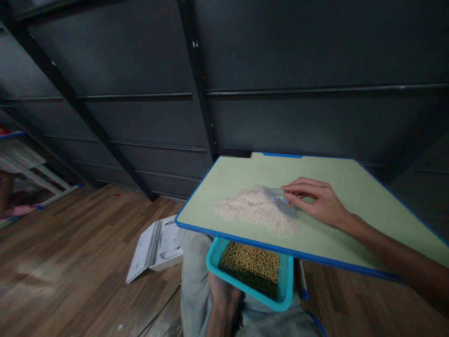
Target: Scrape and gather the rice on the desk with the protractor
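Clear plastic dish (276, 198) | right hand (312, 199) pinches rim beside white grain heap (245, 208) | left hand (224, 291) holds turquoise tray (287, 285) | advisable: keep both level

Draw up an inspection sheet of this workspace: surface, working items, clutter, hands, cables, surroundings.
Surface: pale green tabletop with blue edging; a black object at its far left corner.
Working items: pale grains heaped loose, a clear dish at their right side; teal tray holding yellowish beans and dark green beans.
Clutter: open white box on the floor.
Hands: left hand under the tray; right hand with fingertips at the dish, grip unclear.
Cables: thin dark cable on the floor.
Surroundings: dark panelled wall, wood-look floor.
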Tool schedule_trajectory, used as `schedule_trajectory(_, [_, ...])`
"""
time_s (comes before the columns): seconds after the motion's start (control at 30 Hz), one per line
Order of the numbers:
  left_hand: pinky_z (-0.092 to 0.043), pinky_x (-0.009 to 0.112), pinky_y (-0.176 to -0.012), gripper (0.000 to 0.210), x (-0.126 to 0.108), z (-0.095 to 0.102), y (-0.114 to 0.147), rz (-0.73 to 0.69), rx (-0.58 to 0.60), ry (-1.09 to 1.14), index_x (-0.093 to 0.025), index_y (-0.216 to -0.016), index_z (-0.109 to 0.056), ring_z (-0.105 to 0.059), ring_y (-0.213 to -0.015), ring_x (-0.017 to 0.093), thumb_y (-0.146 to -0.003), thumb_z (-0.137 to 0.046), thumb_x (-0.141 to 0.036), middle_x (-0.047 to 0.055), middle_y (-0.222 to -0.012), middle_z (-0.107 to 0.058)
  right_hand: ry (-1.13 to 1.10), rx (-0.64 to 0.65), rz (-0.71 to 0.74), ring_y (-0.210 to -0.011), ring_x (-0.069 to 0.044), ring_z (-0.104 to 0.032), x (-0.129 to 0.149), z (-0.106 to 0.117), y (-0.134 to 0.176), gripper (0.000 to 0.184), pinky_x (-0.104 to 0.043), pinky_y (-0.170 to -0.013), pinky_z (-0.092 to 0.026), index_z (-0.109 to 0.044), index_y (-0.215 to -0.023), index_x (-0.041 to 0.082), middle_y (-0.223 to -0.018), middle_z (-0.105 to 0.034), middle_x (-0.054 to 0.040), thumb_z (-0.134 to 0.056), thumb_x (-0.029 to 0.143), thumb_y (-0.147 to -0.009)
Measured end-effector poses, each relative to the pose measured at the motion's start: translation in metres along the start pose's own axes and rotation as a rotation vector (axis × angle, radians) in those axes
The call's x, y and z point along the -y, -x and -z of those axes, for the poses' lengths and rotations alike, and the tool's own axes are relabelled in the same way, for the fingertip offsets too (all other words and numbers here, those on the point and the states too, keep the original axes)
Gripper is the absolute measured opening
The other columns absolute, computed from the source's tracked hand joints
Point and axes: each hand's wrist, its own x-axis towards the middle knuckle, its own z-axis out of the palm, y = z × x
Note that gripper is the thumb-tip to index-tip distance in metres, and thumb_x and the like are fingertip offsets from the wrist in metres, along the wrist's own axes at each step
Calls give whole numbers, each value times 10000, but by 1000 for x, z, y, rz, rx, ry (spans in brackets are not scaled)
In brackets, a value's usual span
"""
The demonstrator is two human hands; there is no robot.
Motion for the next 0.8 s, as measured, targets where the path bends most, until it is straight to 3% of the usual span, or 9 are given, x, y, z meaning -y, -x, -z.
schedule_trajectory(0.27, [-515,577,-1014,438,-2,2,3,-52,-38,-116,-305,-1163,-734,-615,-1230,397,-807,-668,-551,111,-1128,-760,-31,-31,10,-727,-144,-684,-2,-5,5,180,-289,-621,-622,-770,-1069,225,-949,-728,-59,-662,237,-925])
schedule_trajectory(0.57, [-498,549,-1060,303,-2,3,1,-51,-51,-72,-278,-1079,-754,-628,-1219,375,-800,-676,-369,108,-1063,-774,-121,-50,-60,-729,-144,-689,12,-12,5,166,-234,-520,-601,-771,-1050,236,-926,-725,-59,-678,260,-915])
schedule_trajectory(0.8, [-504,554,-1051,291,-2,1,5,-13,-56,-56,-246,-1065,-753,-626,-1219,382,-823,-651,-369,122,-1075,-770,-116,2,-17,-710,-148,-660,12,-8,7,194,-259,-543,-575,-773,-1066,245,-887,-717,-54,-672,231,-902])
